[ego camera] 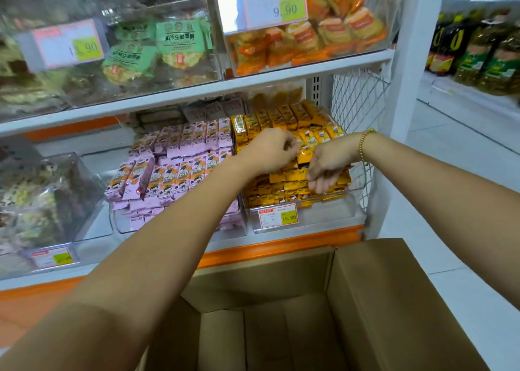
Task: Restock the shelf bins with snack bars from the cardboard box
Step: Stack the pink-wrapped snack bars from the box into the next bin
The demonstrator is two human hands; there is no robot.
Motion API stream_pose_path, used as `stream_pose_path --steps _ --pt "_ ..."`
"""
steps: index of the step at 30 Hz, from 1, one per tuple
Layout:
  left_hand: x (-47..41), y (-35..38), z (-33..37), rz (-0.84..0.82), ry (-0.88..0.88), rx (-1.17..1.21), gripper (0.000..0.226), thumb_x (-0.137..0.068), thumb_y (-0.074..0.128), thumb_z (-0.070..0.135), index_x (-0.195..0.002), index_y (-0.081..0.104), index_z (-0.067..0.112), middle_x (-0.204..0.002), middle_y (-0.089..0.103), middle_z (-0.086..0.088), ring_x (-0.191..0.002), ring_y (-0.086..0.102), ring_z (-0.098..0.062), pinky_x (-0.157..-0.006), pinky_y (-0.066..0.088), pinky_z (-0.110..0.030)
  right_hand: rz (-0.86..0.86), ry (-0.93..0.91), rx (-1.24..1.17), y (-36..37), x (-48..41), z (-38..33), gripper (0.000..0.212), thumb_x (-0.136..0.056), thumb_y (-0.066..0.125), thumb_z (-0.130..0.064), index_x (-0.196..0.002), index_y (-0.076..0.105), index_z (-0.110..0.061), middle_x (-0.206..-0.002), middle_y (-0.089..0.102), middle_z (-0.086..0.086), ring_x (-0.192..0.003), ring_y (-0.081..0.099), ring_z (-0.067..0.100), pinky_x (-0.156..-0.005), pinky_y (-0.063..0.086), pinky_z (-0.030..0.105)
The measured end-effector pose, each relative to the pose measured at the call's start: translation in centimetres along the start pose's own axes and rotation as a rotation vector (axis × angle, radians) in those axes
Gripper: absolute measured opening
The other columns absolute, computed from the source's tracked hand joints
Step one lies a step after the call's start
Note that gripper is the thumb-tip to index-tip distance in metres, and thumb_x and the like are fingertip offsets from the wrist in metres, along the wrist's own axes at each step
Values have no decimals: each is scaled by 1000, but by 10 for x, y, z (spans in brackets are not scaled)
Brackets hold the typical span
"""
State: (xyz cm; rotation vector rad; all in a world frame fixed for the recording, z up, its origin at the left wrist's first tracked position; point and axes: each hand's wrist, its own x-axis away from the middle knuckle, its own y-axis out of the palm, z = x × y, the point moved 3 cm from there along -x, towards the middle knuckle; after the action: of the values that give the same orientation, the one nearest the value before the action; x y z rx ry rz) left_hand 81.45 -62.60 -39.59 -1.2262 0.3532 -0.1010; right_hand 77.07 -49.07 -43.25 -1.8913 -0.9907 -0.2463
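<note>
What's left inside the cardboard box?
Only bare bottom flaps show inside the cardboard box; nothing lies on them. The left forearm and the frame edge hide its near-left corner.

**Hands, box and labels only partly legible**

The left hand [270, 148] curled its fingers away from the camera over the yellow snack bars [292, 179], so whether it pinched one could not be told. Fingertips of the right hand [326, 168] smeared against the same bars. The cardboard box [380, 300] ran off the bottom edge. The far-left bin [92, 201] was a blur, and the small print on the price tag [278, 215] was unreadable.
</note>
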Motion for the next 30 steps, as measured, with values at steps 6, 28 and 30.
stream_pose_path --steps 6,28,30 --pt "-9 0 -34 24 -110 -112 51 -94 53 29 -139 42 8 -144 42 -15 -131 41 -29 -105 34 -32 806 -176 218 -49 13 -9 23 -97 50 -24 -102 65 -7 -91 67 12 -74 61 20 -62 45 27" --pt "-59 18 -54 -7 -137 -365 52 -101 35 32 -147 27 11 -149 36 -12 -136 35 -32 -106 33 -41 724 -191 225 -69 -53 2 40 -101 41 -27 -140 38 -21 -120 58 14 -81 58 22 -56 39 20" --pt "-59 18 -55 -2 -125 -316 54 -100 37 33 -148 24 11 -153 29 -10 -136 34 -32 -108 32 -42 725 -216 233 -69 -52 5 48 -99 44 -29 -145 32 -25 -139 47 11 -107 55 24 -79 46 26"
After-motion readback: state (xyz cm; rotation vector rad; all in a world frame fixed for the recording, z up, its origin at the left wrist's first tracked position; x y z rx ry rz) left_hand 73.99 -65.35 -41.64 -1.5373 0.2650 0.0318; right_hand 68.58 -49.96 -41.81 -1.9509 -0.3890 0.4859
